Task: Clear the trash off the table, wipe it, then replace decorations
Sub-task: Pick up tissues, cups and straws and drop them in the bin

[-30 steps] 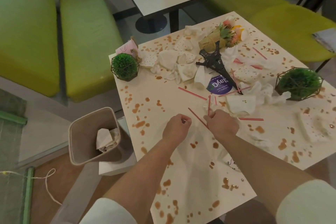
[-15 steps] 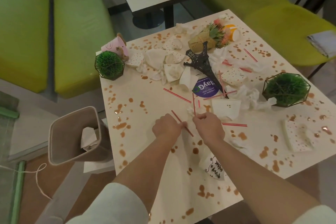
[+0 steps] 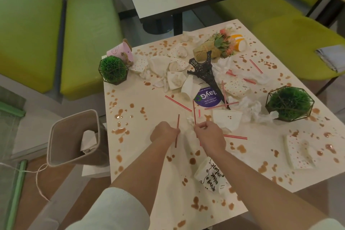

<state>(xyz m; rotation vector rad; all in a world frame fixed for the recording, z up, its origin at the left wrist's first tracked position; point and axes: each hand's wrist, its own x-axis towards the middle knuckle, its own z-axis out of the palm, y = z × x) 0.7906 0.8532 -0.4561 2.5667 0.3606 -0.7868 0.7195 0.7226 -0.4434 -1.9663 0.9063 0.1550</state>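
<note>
- Stained white table (image 3: pixel 149 102) between green benches, strewn with napkins, cups and straws.
- Left hand (image 3: pixel 164 133) curled around one red-striped straw (image 3: pixel 177 130); right hand (image 3: pixel 209 134) pinching a second straw (image 3: pixel 194 112), both near the table's middle.
- Trash-clearing step, by the look of it; wiping and decorations yet to come.
- Next, likely: carrying both straws left to the bin (image 3: pixel 72 136) beside the table, then gathering the rest.
</note>
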